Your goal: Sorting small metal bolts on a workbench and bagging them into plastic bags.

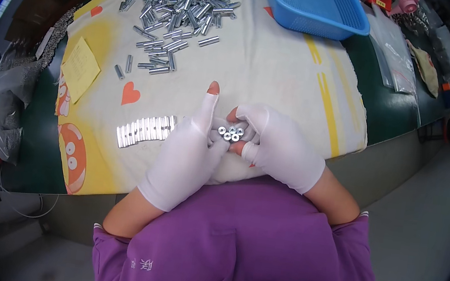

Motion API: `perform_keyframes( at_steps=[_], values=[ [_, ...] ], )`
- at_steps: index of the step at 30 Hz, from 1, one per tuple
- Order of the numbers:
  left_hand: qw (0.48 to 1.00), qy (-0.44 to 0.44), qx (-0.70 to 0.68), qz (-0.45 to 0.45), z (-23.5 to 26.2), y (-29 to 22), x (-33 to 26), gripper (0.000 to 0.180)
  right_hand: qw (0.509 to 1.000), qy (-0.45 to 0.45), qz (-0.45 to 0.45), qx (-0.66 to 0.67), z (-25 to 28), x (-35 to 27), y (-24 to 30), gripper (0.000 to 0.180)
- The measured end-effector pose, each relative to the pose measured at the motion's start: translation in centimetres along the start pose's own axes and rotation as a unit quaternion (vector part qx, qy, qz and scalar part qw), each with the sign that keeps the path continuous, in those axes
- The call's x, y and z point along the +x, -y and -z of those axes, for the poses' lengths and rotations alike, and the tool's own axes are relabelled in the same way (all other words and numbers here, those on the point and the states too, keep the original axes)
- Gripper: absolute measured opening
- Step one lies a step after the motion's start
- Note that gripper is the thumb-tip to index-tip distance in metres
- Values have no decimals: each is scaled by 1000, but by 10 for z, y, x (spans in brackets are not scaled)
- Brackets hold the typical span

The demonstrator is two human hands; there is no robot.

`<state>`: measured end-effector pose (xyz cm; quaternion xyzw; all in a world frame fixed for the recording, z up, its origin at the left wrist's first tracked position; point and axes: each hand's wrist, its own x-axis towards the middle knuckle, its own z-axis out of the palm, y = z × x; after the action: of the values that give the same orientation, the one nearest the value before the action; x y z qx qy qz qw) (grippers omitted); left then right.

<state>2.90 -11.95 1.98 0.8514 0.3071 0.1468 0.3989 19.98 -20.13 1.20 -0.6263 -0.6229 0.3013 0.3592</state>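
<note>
Close to the cloth's front edge, my two hands meet around a small bundle of shiny metal tubes [229,135], their round, holed ends facing up. Both hands wear white gloves that leave some fingertips bare. My left hand [185,150] supports the bundle from the left, its thumb raised away and its other fingers curled against the tubes, partly hidden. From the right, my right hand [278,144] closes its fingers and thumb about the same bundle. Beside my left hand, more tubes lie side by side in a neat row [144,130].
A large loose pile of metal tubes [182,6] spreads over the far part of the patterned cloth [277,79]. A blue plastic basket [318,25] stands at the far right. A yellow paper note [81,69] lies left; clear plastic bags [395,60] lie right.
</note>
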Motion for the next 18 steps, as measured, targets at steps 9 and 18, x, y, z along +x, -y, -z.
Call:
perform_keyframes(
  at_steps=[9,18],
  values=[
    [993,38,-52,101,11,-9,8,84,980,71,-149,114,10,8,14,37],
    [985,69,18,157,15,-16,15,82,999,36,27,22,5,9,1,44]
  ],
)
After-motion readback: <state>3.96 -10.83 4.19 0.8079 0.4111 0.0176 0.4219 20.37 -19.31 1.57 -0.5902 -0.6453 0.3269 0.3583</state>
